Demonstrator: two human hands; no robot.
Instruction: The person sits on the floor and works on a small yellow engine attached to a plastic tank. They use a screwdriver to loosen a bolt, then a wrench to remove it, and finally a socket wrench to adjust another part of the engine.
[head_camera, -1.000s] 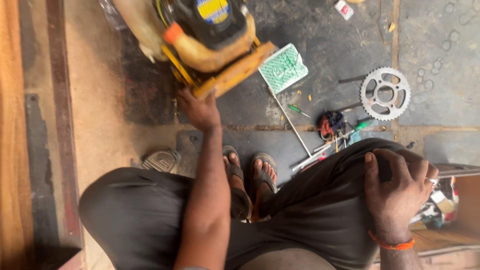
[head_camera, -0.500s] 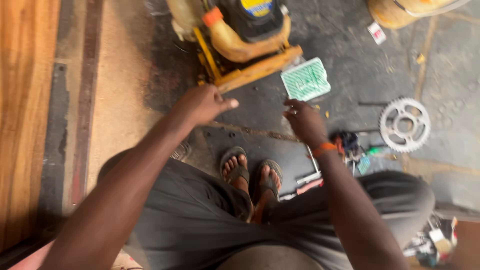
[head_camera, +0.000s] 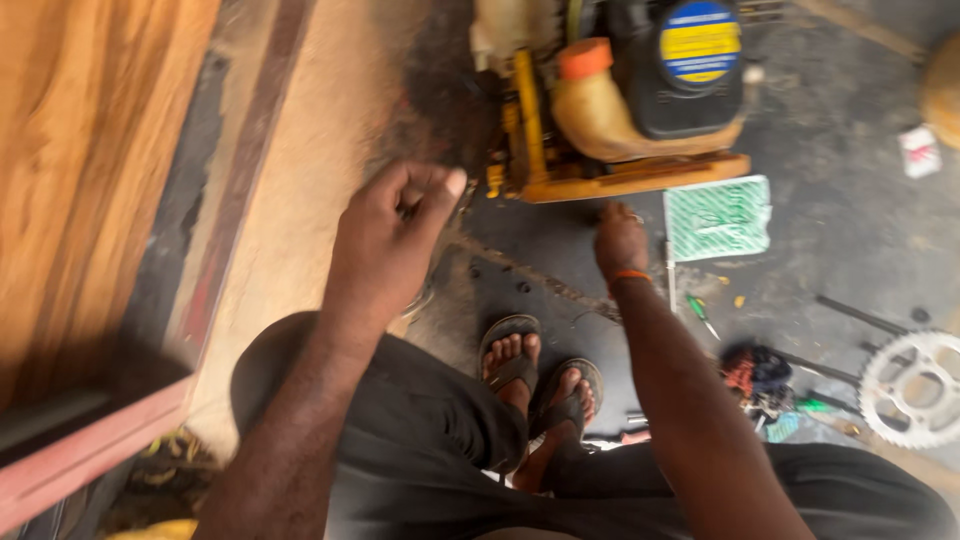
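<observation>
Reaching from a seated position, both hands close on the yellow-framed small engine (head_camera: 620, 110) at the top centre of the frame: the left hand (head_camera: 395, 235) hangs loosely curled and empty just short of the frame's left corner, while the right hand (head_camera: 620, 240) sits at the base rail, though I cannot tell whether it grips anything. Judging by this, work on the machine has barely begun, since the sprocket (head_camera: 915, 388), the green screwdriver (head_camera: 700, 312) and the green printed packet (head_camera: 718, 217) lie untouched on the right.

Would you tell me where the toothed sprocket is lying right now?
In the head view, the sprocket lies on the dark floor at the far right edge, beyond the right hand, beside scattered small tools.
</observation>
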